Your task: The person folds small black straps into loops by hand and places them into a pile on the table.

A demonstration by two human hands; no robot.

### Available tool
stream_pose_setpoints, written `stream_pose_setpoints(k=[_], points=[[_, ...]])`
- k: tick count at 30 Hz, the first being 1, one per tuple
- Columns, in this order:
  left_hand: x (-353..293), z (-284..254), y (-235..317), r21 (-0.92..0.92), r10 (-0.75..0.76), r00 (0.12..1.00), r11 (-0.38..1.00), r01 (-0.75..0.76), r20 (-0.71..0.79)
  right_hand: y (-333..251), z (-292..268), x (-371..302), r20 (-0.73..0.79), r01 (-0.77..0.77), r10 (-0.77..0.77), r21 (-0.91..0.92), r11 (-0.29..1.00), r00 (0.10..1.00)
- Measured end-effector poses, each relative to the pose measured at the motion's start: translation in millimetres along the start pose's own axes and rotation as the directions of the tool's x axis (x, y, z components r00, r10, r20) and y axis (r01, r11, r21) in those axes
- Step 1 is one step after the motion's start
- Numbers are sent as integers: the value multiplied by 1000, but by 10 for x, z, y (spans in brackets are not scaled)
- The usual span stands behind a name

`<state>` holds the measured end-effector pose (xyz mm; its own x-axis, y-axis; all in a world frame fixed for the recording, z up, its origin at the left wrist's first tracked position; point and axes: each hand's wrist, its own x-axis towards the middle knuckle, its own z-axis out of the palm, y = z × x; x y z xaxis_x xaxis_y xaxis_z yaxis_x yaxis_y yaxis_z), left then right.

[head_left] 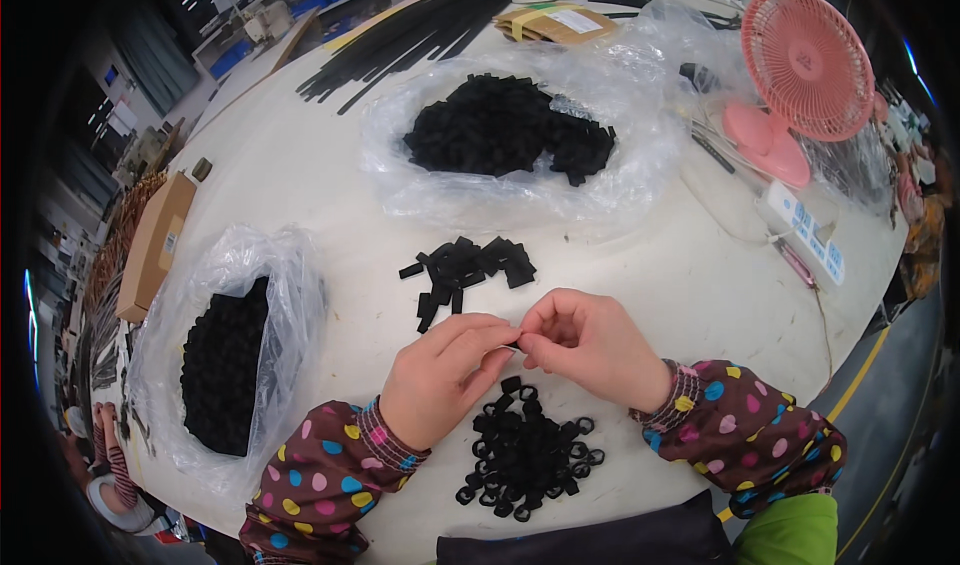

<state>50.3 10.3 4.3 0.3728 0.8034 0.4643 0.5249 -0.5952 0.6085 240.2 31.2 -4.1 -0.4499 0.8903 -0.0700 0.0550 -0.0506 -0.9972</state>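
Observation:
My left hand (436, 377) and my right hand (598, 350) meet over the white table, fingertips pinched together. A small black piece (514, 345), like a short strip of band, is between them, mostly hidden by the fingers. Just beyond the hands lies a loose heap of short flat black strips (460, 265). Closer to me, below the hands, sits a pile of small black loops (525, 450), rounded into rings.
Farther back, an open clear plastic bag (640, 190) holds many black pieces; another bag (290, 310) lies at the left beside a cardboard box (158, 245). Long black strips (420, 35) spread across the back. A pink fan (808, 63) and white power strip (803, 233) stand at right.

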Motion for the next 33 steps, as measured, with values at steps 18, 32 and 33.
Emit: stream_pose_setpoints(k=[18, 32, 33], points=[[-56, 8, 8, -87, -176, 983, 980, 181, 54, -96, 1, -29, 54, -139, 130, 224, 965, 990], [-113, 22, -13, 290, 220, 967, 941, -176, -128, -148, 80, -89, 93, -128, 111, 197, 972, 989], [-122, 24, -12, 289, 220, 967, 941, -176, -127, -146, 73, -97, 103, -111, 96, 146, 983, 990]])
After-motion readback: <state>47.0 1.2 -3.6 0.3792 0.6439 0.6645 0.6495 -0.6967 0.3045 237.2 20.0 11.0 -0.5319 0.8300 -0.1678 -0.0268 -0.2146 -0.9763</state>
